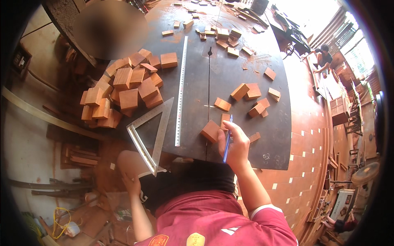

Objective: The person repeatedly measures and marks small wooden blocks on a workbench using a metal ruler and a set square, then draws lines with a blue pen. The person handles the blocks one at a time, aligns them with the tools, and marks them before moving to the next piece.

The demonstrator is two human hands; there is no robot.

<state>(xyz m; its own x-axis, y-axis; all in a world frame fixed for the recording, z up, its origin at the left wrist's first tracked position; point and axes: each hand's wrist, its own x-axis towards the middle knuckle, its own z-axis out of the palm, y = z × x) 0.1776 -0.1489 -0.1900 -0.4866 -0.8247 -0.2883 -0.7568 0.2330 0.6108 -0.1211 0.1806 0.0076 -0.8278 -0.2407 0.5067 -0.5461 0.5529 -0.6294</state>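
My right hand (236, 143) is closed around a blue pen (226, 151) at the near edge of the dark table. Its fingertips touch a small wooden block (224, 119); whether they grip it too, I cannot tell. A larger reddish-brown block (210, 131) lies just left of that. My left hand (131, 184) lies against my bent leg, fingers stretched, holding nothing. Above that leg, a metal triangle square (164, 131) juts over the table's edge. Beside the square, a long steel ruler (181, 94) stretches away from me.
A heap of wooden blocks (129, 78) covers the table's left side. Several loose blocks (253, 91) lie right of centre, with offcuts (221, 33) and sawdust farther back. A seam divides the dark tabletop (193, 123). Another person (324, 59) works at the far right.
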